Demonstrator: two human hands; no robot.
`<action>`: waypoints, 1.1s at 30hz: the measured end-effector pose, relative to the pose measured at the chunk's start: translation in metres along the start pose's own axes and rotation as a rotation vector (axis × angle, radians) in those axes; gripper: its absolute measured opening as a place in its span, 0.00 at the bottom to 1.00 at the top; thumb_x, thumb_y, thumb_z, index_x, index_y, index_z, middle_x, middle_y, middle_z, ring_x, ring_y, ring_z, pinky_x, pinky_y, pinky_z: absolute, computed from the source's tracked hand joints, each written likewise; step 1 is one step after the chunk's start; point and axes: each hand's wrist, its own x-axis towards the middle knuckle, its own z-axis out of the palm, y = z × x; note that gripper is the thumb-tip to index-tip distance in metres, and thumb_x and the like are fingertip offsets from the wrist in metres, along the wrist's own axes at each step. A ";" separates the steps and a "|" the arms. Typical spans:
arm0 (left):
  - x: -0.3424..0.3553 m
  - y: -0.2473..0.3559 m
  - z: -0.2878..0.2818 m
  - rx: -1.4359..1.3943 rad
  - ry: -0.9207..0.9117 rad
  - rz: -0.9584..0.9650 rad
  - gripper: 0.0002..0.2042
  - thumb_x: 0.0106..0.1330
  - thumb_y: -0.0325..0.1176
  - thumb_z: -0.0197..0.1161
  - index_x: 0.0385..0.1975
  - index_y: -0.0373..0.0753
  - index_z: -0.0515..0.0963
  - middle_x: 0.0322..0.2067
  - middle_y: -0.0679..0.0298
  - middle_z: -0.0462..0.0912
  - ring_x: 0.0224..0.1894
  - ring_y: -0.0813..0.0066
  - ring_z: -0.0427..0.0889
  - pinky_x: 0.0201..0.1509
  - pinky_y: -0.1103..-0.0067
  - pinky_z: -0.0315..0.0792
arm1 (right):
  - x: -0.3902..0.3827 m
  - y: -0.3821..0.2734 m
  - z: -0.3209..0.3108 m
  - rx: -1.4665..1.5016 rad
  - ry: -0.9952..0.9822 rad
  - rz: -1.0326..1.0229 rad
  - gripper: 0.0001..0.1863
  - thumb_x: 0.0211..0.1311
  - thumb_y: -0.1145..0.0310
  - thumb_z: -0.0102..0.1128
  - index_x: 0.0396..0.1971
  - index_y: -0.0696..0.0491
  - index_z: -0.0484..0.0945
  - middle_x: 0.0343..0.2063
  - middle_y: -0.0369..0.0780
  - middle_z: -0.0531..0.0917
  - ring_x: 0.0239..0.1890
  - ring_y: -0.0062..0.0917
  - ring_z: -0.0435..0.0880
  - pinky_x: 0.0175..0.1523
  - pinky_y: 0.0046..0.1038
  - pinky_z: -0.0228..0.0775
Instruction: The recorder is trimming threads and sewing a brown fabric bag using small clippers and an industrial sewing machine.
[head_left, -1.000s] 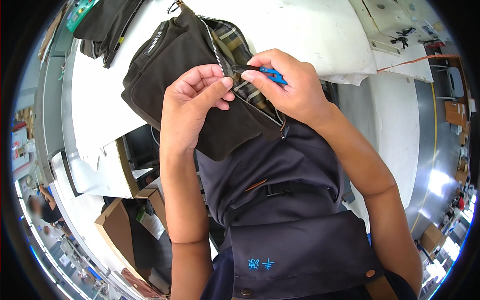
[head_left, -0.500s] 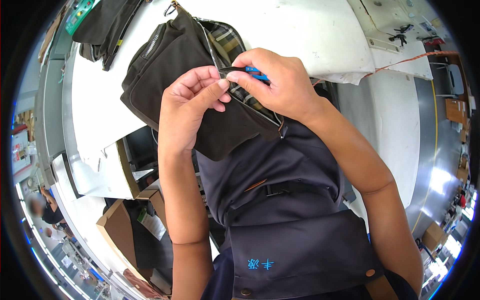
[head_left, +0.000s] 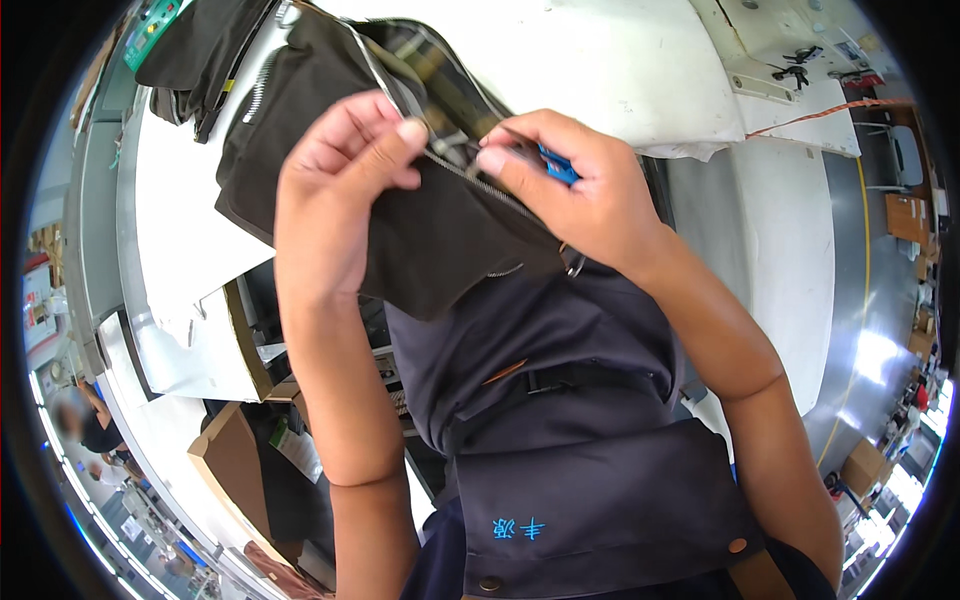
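Observation:
A dark olive bag (head_left: 420, 250) lies over the edge of the white worktable (head_left: 610, 70) and onto my dark apron (head_left: 590, 480), its long zipper open on a plaid lining (head_left: 430, 65). My left hand (head_left: 345, 170) pinches the bag's zipper edge between thumb and fingers, palm partly turned up. My right hand (head_left: 565, 190) is closed on blue-handled thread snips (head_left: 560, 165), their dark part partly hidden by my fingers, close over the lining just right of my left hand. The zipper area is blurred.
Another dark bag (head_left: 190, 60) lies at the back left. An open cardboard box (head_left: 230, 470) is below the table at left. Black clamps (head_left: 795, 70) and an orange cord (head_left: 820, 115) are at the back right. A person in black (head_left: 100, 425) is at the far left.
My left hand has moved left and up with the bag, which has shifted the same way. My right hand has moved right and slightly down with the snips, apart from my left fingertips.

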 end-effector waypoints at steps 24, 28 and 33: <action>-0.010 -0.009 0.006 0.070 -0.056 -0.223 0.09 0.75 0.35 0.67 0.36 0.36 0.84 0.29 0.68 0.85 0.31 0.82 0.86 0.41 0.83 0.84 | -0.026 0.010 0.010 -0.244 0.004 -0.446 0.18 0.46 0.75 0.76 0.41 0.53 0.84 0.32 0.34 0.81 0.30 0.25 0.84 0.32 0.27 0.77; -0.008 -0.010 0.006 0.084 -0.091 -0.214 0.09 0.76 0.35 0.66 0.39 0.35 0.85 0.31 0.67 0.86 0.33 0.81 0.87 0.43 0.82 0.84 | -0.018 0.010 0.013 -0.088 -0.013 -0.261 0.17 0.53 0.77 0.73 0.44 0.53 0.83 0.34 0.40 0.84 0.30 0.34 0.86 0.37 0.32 0.80; -0.010 -0.015 0.003 0.039 -0.109 -0.196 0.10 0.77 0.35 0.65 0.40 0.35 0.85 0.34 0.64 0.89 0.34 0.79 0.89 0.43 0.82 0.85 | -0.006 -0.003 0.015 0.048 -0.070 0.080 0.10 0.66 0.72 0.70 0.44 0.56 0.81 0.31 0.44 0.86 0.30 0.32 0.86 0.37 0.31 0.77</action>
